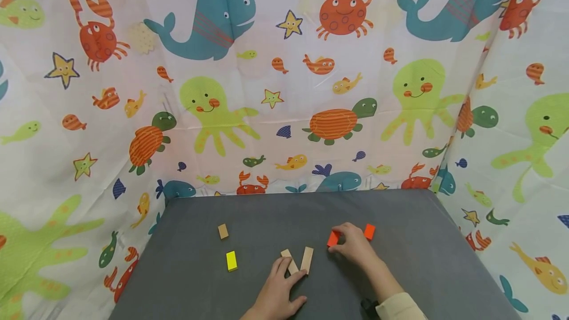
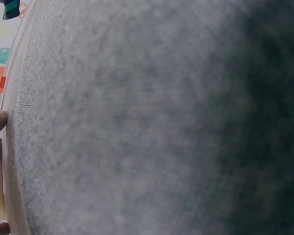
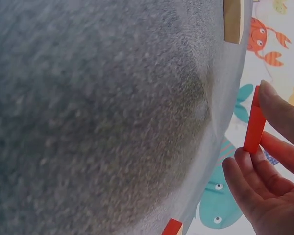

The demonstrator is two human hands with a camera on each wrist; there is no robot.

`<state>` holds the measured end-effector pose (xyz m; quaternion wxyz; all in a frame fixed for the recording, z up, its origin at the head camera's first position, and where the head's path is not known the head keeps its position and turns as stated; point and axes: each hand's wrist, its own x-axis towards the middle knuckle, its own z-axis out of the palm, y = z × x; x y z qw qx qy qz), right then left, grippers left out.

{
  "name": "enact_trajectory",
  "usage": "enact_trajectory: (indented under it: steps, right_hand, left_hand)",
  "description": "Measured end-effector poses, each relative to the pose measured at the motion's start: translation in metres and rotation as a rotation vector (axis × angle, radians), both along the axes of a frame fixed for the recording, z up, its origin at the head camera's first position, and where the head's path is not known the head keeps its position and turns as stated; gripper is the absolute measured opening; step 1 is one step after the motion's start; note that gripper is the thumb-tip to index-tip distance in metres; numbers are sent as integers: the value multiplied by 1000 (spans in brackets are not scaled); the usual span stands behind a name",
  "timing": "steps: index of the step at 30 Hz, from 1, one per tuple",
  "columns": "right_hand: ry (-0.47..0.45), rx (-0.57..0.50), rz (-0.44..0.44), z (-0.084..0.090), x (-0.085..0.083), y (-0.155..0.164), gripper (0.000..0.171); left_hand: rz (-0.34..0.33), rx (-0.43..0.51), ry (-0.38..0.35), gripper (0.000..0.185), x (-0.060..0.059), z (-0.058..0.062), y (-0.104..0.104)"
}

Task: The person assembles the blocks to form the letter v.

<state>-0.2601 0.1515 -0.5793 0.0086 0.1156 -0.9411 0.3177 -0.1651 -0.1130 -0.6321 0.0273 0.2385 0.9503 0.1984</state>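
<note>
A right hand (image 1: 353,243) pinches an orange-red block (image 1: 332,239) on the right half of a gray tabletop (image 1: 186,260), thumb to one side and fingers to the other. Whether the piece touches the cloth-like surface cannot be told. Slim, flat-faced and apparently wooden, the block looks light, stiff and hardly fragile, its painted faces perhaps a touch slick; a fingertip hold across opposite faces, near the middle, should suit it. Just to the right lies a second orange-red block (image 1: 369,231), apart from the hand.

Nearer the person, the left hand (image 1: 277,288) rests with its grip spread, thumb well away from the forefinger, its fingers at a slanted plain wooden block (image 1: 292,264). Another plain wooden block (image 1: 307,259) stands at an angle beside it, its near end by the forefinger's tip. Both look light and rigid, with bare wood likely to offer good friction along the long sides.

Farther left sit a yellow block (image 1: 231,261) and, beyond it, a small tan block (image 1: 223,231). A sea-creature-print curtain (image 1: 266,127) hangs behind.
</note>
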Motion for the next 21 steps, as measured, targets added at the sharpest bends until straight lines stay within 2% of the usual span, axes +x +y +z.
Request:
enact_trajectory:
  steps: [12,21]
  right_hand:
    - [-21,2,6,-1,-5,-8,58]
    - [-4,4,10,-4,-10,-12,56]
  left_hand:
    - [14,-12,-39,59,0,2,2]
    - [11,16,-20,58,1,4,1]
